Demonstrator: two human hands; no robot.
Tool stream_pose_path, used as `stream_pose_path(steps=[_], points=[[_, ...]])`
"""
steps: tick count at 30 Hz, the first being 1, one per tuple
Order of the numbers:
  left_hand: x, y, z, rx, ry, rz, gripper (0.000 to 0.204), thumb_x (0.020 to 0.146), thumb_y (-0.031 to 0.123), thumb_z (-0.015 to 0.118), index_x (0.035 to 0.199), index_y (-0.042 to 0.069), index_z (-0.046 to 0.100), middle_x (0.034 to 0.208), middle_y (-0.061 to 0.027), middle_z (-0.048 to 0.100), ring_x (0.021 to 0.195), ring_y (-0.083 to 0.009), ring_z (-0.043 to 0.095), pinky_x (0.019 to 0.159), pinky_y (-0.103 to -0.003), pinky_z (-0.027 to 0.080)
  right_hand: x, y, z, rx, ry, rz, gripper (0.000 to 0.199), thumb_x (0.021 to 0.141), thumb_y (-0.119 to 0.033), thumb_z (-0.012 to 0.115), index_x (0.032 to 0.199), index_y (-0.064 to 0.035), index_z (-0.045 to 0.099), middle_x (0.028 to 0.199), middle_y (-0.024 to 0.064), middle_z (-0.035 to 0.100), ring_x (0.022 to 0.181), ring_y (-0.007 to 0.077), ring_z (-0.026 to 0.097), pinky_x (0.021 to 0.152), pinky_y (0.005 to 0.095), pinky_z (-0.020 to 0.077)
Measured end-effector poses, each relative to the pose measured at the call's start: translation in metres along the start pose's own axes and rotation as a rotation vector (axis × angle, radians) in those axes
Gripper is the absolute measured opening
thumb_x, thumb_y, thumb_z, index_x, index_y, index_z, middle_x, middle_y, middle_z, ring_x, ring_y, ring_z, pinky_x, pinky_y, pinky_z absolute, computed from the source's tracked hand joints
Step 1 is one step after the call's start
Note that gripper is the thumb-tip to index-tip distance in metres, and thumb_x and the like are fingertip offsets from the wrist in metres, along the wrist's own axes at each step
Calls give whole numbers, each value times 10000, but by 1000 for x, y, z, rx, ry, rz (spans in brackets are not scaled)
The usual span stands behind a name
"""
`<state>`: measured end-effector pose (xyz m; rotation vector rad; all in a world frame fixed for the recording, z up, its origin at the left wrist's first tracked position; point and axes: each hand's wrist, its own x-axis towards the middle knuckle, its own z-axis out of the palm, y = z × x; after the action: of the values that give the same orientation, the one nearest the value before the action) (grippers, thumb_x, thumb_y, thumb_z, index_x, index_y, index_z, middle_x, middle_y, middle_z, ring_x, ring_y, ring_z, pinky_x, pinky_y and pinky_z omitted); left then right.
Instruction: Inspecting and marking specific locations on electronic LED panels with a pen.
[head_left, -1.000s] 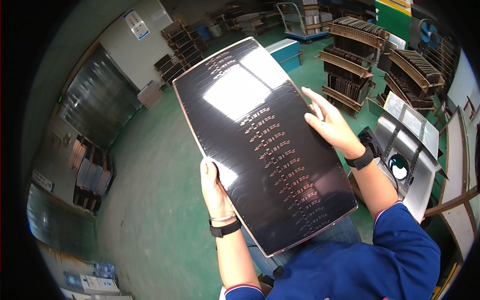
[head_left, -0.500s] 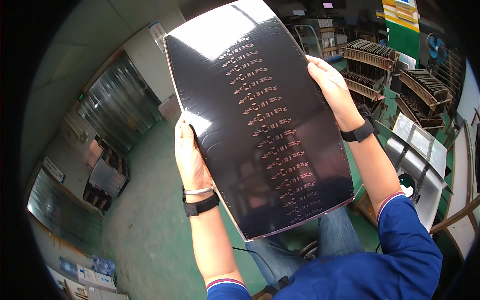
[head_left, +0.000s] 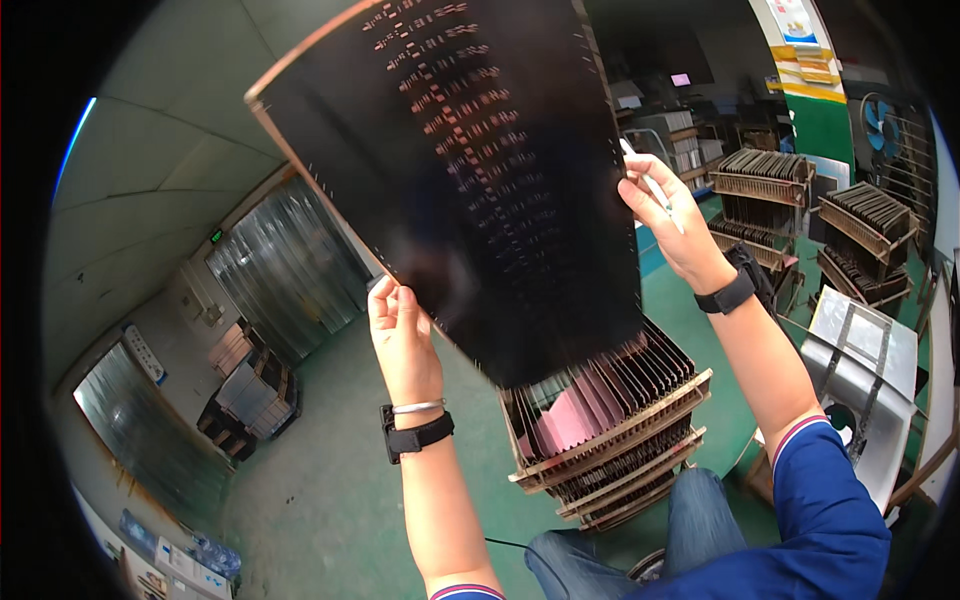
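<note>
A large black circuit board panel [head_left: 470,190] with rows of small copper-coloured pads is held up in front of me, tilted, its top edge cut off by the picture. My left hand [head_left: 403,335] pinches its left edge between thumb and fingers. On the opposite edge, the thumb and fingers of my right hand [head_left: 668,210] grip it. A slim white pen-like stick [head_left: 655,188] also sits in the right hand. Right behind the panel's lower edge stands a slotted rack [head_left: 620,425] with several upright panels, some pinkish; whether the panel touches it I cannot tell.
More loaded slotted racks [head_left: 765,180] stand at the right. Nearer on that side is a metal-topped stand [head_left: 865,340]. Stacked boxes [head_left: 255,395] lie by the left wall, near a strip curtain [head_left: 290,265]. A fan [head_left: 880,125] is at the far right.
The panel has risen and tipped away from me, and its glare is gone. The rack behind it has come into sight. Both hands keep their hold; the white stick shows more clearly.
</note>
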<state>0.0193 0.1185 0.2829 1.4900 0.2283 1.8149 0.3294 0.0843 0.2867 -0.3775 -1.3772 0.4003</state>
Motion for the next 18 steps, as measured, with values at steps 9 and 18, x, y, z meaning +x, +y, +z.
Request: stream_pose_path(steps=[9,18], points=[[-48,-40,-11,-121,70,-297,454,940,339,522,1270,42,428,1206,-103,525,1052,-160,553,894,-310,495,-46,34,6,352,191,517,364,871,-220,641,1145,-34,489,1055,29,575,934,87,556,836,229,455],[-92,-73,-21,-327,163,-443,337,967,165,469,1290,71,434,1233,-62,514,1072,-170,534,938,-309,464,-85,71,-10,315,143,386,397,848,32,450,1243,23,407,1345,140,468,1299,168,395,1026,264,348]])
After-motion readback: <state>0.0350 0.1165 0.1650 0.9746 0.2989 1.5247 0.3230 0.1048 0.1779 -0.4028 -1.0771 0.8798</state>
